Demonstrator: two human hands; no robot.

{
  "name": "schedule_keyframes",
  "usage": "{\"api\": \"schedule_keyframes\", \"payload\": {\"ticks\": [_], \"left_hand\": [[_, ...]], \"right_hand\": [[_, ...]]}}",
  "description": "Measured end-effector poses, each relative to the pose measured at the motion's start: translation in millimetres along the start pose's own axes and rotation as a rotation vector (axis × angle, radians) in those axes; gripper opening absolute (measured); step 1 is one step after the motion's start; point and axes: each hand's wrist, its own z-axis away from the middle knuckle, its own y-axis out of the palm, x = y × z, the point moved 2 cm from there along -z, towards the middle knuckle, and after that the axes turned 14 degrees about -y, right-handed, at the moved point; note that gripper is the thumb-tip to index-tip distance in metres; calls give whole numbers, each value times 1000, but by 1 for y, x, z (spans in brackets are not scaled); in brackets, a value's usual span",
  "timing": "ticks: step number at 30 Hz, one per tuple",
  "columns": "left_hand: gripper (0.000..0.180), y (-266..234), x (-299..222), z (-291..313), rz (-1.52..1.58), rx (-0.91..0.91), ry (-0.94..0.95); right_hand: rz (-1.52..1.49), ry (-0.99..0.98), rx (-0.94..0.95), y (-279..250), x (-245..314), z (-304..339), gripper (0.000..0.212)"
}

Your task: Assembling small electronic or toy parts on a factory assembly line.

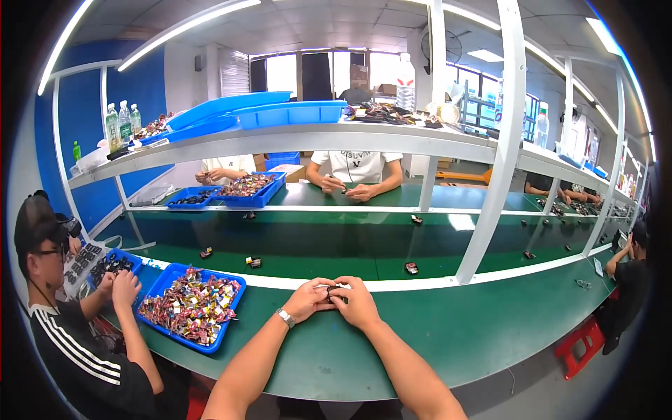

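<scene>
My left hand (306, 301), with a metal watch on its wrist, and my right hand (357, 302) meet above the near edge of the green bench (308, 350). Between their fingertips they grip a small dark part (332, 290). The fingers cover most of it, so its exact kind does not show. To the left of my hands stands a blue tray (175, 337) heaped with small wired components (190, 306) in red, yellow and white. Past a white rail lies the darker green belt, where small components sit spaced apart, one (411, 268) beyond my right hand and another (253, 262) beyond my left.
A white upright post (495, 147) and a shelf (294, 143) with blue trays and bottles stand ahead. At my left a co-worker (77, 308) handles parts by a tray of black pieces (115, 266). Another person (360, 168) works opposite. A red stool (581, 348) is at right.
</scene>
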Motion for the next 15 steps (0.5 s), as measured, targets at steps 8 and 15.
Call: {"api": "schedule_keyframes", "payload": {"ticks": [8, 15], "left_hand": [[25, 1, 0, 0, -8, -10, 1], [27, -1, 0, -1, 25, -12, 8]], "right_hand": [[26, -36, -46, 3, -1, 0, 12], [12, 65, -102, 9, -4, 2, 12]]}}
